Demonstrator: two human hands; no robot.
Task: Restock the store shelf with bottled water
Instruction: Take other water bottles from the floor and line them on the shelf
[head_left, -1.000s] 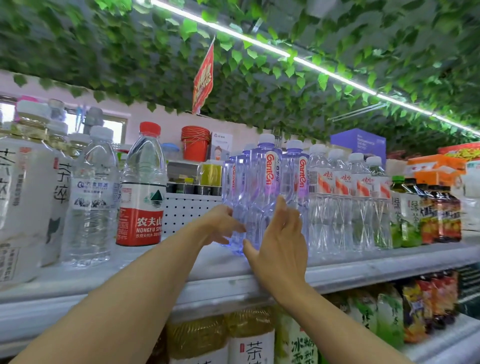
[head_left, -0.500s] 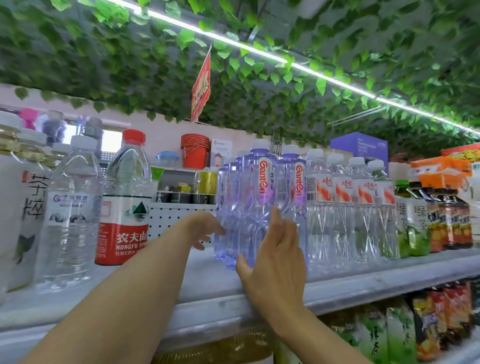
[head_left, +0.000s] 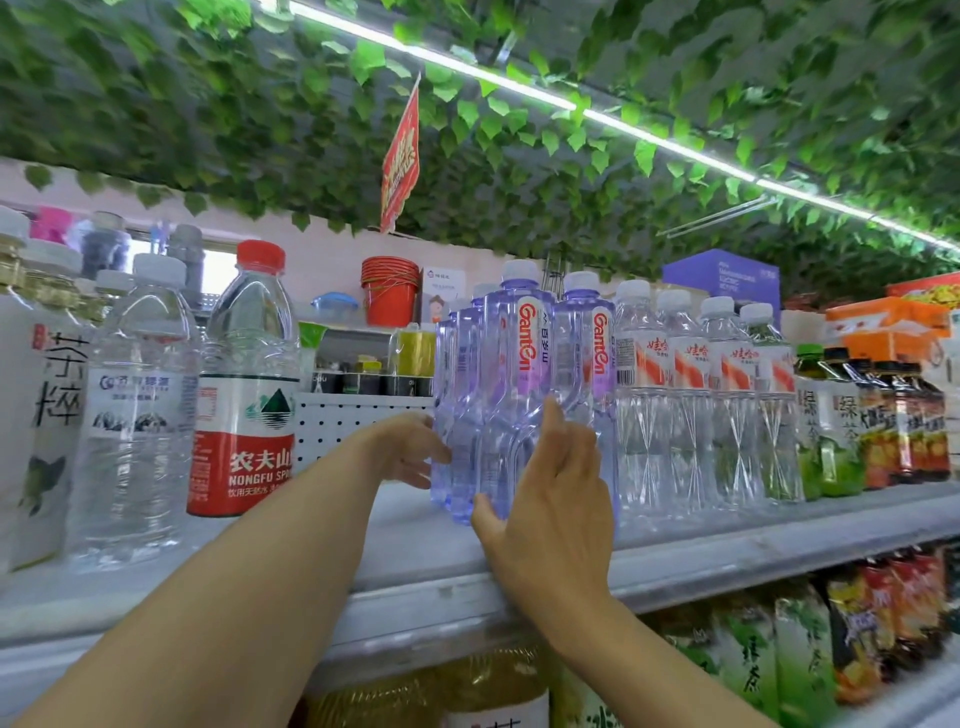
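Several violet-tinted Ganten water bottles (head_left: 511, 395) with white caps stand grouped on the grey top shelf (head_left: 426, 566). My left hand (head_left: 408, 449) rests against the left side of the group, fingers spread and touching the rear bottles. My right hand (head_left: 550, 506) lies against the front bottle, fingers straight and pointing up, thumb by its base. Neither hand is curled round a bottle.
To the right stand clear water bottles with red-and-white labels (head_left: 691, 400), then green tea and dark drink bottles (head_left: 878, 421). To the left stand a red-capped Nongfu Spring bottle (head_left: 247, 384) and more clear bottles (head_left: 135, 410). A perforated white panel (head_left: 358, 423) is behind. Leafy vines hang overhead.
The view has shifted slightly closer and to the right. Both hands stay against the Ganten bottles, which look nudged a little back and together.
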